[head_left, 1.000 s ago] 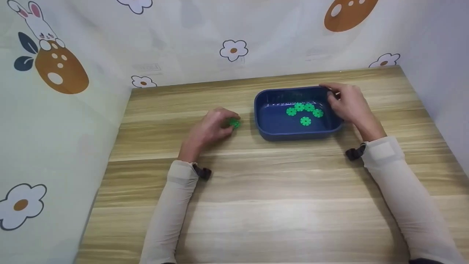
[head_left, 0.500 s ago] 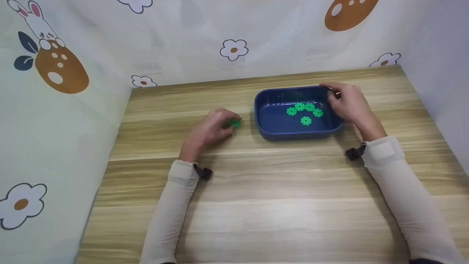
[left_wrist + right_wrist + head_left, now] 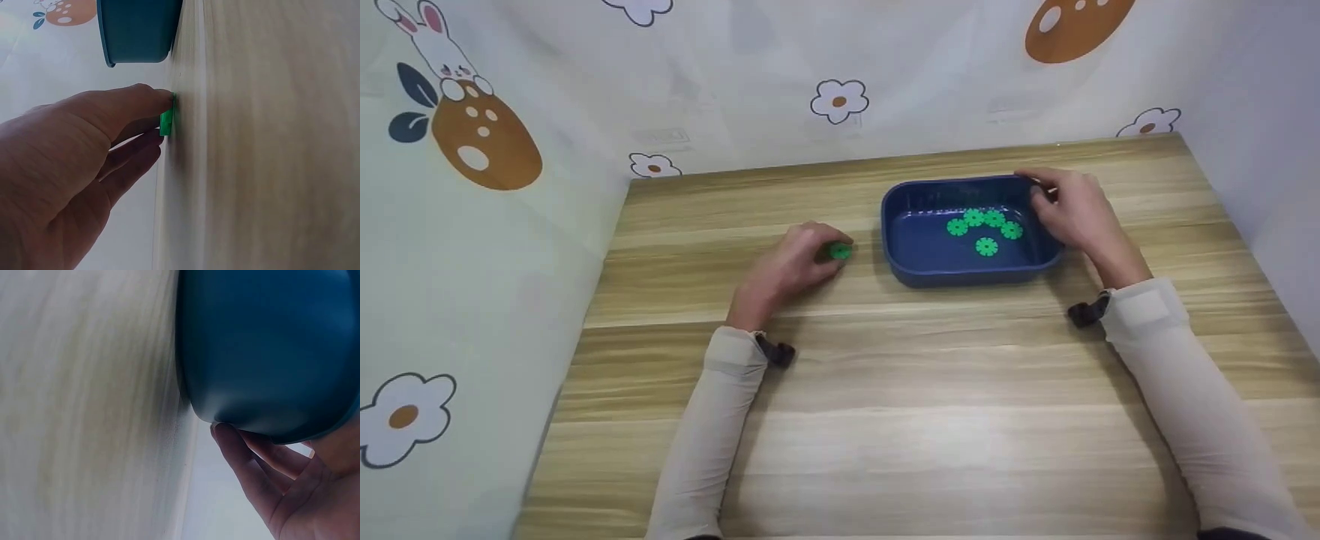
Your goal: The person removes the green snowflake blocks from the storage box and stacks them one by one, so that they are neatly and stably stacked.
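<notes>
My left hand [image 3: 791, 262] is low over the table, left of the blue box, its thumb and fingers pinching a green notched plastic disc [image 3: 841, 250]. In the left wrist view the green disc [image 3: 167, 119] shows close to the wood, partly hidden by the fingers. At the box's right end my right hand [image 3: 1076, 210] grips the wall, thumb inside and fingers outside. The dark blue rectangular box [image 3: 960, 279] stands upright on the table. Several green flower-shaped discs [image 3: 986, 247] lie flat on its floor. From the right wrist, fingertips [image 3: 228, 436] press the box's outer side.
The wood-grain table [image 3: 915, 420] backs onto a white patterned wall covering [image 3: 735, 90] with flowers and orange shapes. A plain pale wall [image 3: 1260, 150] borders the right side. Dark wrist cameras [image 3: 780, 352] stick out from both cuffs.
The disc in my left fingers has turned slightly and shows its face more. Both hands, the box and the discs inside it stay in place.
</notes>
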`<state>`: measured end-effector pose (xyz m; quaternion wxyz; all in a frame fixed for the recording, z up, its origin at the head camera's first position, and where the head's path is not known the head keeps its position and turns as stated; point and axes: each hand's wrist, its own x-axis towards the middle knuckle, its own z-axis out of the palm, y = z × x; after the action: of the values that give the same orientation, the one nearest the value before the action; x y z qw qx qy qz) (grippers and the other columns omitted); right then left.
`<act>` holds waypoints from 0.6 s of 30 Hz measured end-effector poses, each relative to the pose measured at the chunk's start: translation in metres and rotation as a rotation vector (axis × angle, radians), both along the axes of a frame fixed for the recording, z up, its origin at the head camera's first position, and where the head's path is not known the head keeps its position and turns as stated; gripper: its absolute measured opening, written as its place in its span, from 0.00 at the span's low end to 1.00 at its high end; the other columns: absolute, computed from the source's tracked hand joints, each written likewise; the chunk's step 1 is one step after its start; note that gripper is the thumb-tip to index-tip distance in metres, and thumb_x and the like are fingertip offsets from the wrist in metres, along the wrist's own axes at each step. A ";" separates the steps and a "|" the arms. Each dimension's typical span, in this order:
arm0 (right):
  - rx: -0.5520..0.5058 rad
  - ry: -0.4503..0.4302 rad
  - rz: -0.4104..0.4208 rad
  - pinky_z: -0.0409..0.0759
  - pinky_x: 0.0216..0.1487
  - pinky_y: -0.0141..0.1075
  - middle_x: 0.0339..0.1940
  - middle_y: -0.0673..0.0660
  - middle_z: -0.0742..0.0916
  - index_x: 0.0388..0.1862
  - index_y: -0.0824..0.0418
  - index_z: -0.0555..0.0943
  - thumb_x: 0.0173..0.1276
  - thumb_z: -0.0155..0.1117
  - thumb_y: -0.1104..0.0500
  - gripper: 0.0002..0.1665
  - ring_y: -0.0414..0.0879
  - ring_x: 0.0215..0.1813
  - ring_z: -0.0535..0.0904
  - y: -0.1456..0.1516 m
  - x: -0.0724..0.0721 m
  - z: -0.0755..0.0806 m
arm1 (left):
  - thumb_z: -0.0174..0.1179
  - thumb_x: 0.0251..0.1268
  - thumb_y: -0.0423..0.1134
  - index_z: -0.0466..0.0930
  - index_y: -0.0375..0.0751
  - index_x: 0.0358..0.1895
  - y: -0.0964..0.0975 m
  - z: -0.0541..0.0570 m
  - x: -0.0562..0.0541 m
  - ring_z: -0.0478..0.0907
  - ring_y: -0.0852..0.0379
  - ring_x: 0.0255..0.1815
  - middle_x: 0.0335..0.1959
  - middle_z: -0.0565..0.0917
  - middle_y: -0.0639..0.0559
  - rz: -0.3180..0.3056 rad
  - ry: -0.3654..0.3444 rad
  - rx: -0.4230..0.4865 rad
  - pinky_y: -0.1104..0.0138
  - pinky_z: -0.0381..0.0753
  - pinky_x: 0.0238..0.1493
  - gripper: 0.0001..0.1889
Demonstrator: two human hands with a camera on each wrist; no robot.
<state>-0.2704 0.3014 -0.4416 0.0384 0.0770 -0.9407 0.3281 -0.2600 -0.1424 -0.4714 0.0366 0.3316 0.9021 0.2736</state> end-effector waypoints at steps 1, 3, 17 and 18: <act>-0.002 -0.001 0.000 0.84 0.54 0.59 0.65 0.70 0.87 0.74 0.53 0.82 0.82 0.51 0.63 0.27 0.63 0.56 0.85 0.000 0.000 0.000 | 0.69 0.73 0.34 0.89 0.38 0.57 0.000 0.000 0.000 0.85 0.48 0.59 0.55 0.91 0.46 -0.001 -0.002 0.000 0.53 0.82 0.69 0.13; -0.003 -0.002 0.001 0.84 0.53 0.58 0.65 0.70 0.87 0.74 0.53 0.82 0.82 0.52 0.63 0.27 0.63 0.56 0.85 0.000 0.000 0.000 | 0.68 0.73 0.34 0.89 0.38 0.57 0.000 -0.001 0.000 0.86 0.49 0.59 0.54 0.91 0.46 -0.002 -0.007 0.002 0.54 0.83 0.68 0.13; 0.014 0.001 -0.006 0.81 0.48 0.46 0.63 0.68 0.89 0.74 0.51 0.83 0.81 0.52 0.62 0.27 0.61 0.54 0.86 0.000 -0.002 -0.001 | 0.67 0.74 0.33 0.89 0.40 0.60 0.002 -0.002 -0.002 0.85 0.49 0.62 0.58 0.91 0.47 0.005 -0.028 0.004 0.54 0.83 0.69 0.15; 0.014 0.003 -0.006 0.82 0.49 0.48 0.63 0.68 0.89 0.74 0.51 0.83 0.81 0.52 0.62 0.27 0.61 0.54 0.86 0.001 -0.001 -0.001 | 0.67 0.74 0.33 0.89 0.40 0.60 0.002 -0.002 -0.002 0.85 0.49 0.62 0.58 0.91 0.46 0.006 -0.028 0.006 0.54 0.83 0.69 0.15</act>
<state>-0.2719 0.3019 -0.4430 0.0403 0.0751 -0.9431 0.3213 -0.2617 -0.1409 -0.4736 0.0474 0.3251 0.9017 0.2810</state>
